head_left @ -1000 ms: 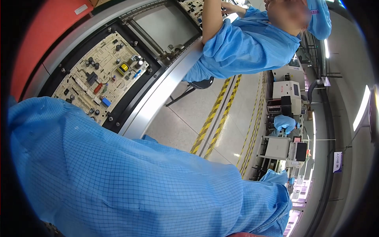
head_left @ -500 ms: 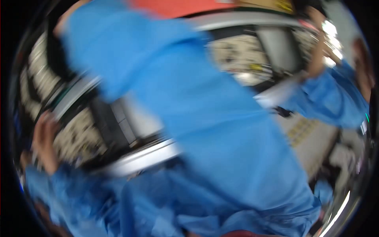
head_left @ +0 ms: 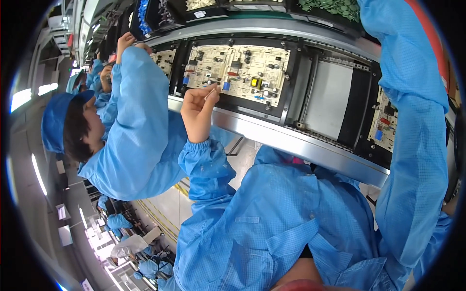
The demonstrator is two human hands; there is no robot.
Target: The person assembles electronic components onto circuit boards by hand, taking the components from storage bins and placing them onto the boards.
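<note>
My left hand is raised at the conveyor's near rail, thumb and fingers pinched on a small, thin, pale part. Just beyond the fingertips lies a cream circuit board in a black carrier frame. It bears black capacitors, blue blocks and a yellow transformer. My right sleeve stretches up along the right side and covers part of another cream board. Past the top edge my right hand is out of sight, so its fingers and anything in them are hidden.
Dark bins line the far side, with green parts, cream parts and blue parts. A metal rail edges the conveyor. Close on my left, a co-worker in a blue cap reaches a hand toward the line.
The view has swung round and turned from blurred to sharp. My right sleeve, earlier across the middle, now runs up the right side. My left hand now shows over the near rail.
</note>
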